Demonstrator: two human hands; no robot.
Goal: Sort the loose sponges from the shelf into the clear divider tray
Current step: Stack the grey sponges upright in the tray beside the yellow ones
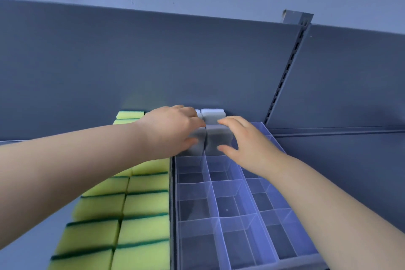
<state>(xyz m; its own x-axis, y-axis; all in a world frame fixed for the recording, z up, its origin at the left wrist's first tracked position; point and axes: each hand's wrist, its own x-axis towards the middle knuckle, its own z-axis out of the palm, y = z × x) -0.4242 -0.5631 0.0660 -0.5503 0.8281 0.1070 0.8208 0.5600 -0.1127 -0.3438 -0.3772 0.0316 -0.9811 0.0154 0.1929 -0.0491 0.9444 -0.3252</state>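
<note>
Both hands reach to the far end of the clear divider tray (228,217), which lies on the shelf (355,160); its near edge is cut off by the frame bottom. The left hand (173,129) is curled over the left grey sponge (198,143), fingers on top and thumb on the front face, so it pinches it. The right hand (247,144) holds the right grey sponge (219,138) the same way, w/ index finger on top and thumb low at the front. The 2 sponges stand upright, side by side and touching, in the tray's far row of compartments. How deep they sit I cannot tell, bc hands and motion blur hide their lower edges. Just behind them, near the back panel (153,61), more pale sponges (212,113) show only their tops. Their number, and whether they are inside the tray, is not clear. Left of the tray, just beside its wall, yellow-green sponges (144,204) lie in 2 rows, partly covered by the left forearm and cut off at the bottom. A slotted post (285,76) rises at the right
</note>
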